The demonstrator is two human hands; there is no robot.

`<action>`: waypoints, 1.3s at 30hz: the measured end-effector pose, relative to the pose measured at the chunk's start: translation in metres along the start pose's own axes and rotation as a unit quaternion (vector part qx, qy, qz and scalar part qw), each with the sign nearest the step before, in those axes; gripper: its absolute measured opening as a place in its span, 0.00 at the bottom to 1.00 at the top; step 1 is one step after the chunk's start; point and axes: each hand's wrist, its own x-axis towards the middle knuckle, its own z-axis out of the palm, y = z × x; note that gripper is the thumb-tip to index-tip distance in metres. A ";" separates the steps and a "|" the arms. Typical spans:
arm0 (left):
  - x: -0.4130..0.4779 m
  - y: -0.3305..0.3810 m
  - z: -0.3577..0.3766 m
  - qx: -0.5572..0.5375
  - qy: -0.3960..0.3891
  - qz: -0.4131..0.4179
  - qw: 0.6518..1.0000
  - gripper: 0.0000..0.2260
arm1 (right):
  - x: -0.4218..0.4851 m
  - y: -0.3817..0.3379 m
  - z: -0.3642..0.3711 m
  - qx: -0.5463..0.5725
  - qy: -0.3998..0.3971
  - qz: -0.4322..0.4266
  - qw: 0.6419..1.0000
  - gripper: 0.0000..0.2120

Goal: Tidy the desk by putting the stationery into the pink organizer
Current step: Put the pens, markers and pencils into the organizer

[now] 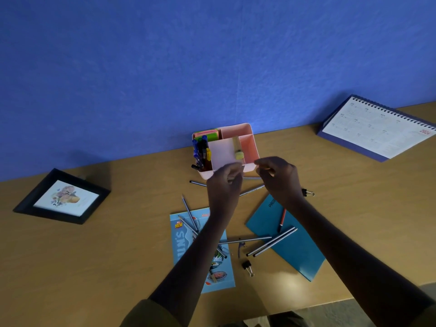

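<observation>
Near edge of tan wooden desk [70,267]: two bare forearms reach forward, olive sleeve [151,315] at left elbow. Under left forearm, light blue printed booklet [188,256] with several grey pencils lying across it. Black binder clip [247,267] just right of booklet. Plain teal folder [287,241] further right, two grey striped pencils [273,241] and red pencil [282,220] resting on it. Second black binder clip [308,192] beside right wrist. Left hand [224,185] and right hand [278,179] hover close together at front rim of pink plastic organizer [236,147], fingers curled narrow and pinched; what they hold, cannot tell. More grey pencils under hands. Organizer sits against blue wall [212,55]: blue and yellow pens [200,152] in left compartment, coloured sticky notes [207,134] rear left, yellow item [238,149] on centre divider. Black picture frame [61,197] flat far left, white spiral desk calendar [377,128] far right.
</observation>
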 end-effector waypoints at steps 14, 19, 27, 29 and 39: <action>-0.106 -0.057 -0.006 0.261 -0.295 -0.009 0.919 0.13 | -0.123 0.022 0.002 -0.017 -0.026 0.114 0.993 0.08; -0.108 -0.058 -0.004 0.312 -0.301 0.023 0.901 0.15 | -0.143 0.022 0.001 -0.022 -0.031 0.131 0.991 0.08; -0.115 -0.057 -0.002 0.320 -0.282 0.050 0.903 0.08 | -0.159 0.020 0.000 -0.020 -0.039 0.143 0.989 0.10; -0.114 -0.057 -0.002 0.313 -0.275 0.045 0.908 0.07 | -0.159 0.020 0.000 -0.016 -0.038 0.149 0.988 0.09; -0.101 -0.037 -0.002 0.158 -0.177 0.018 0.971 0.06 | -0.120 0.004 -0.015 0.322 -0.021 0.394 0.861 0.09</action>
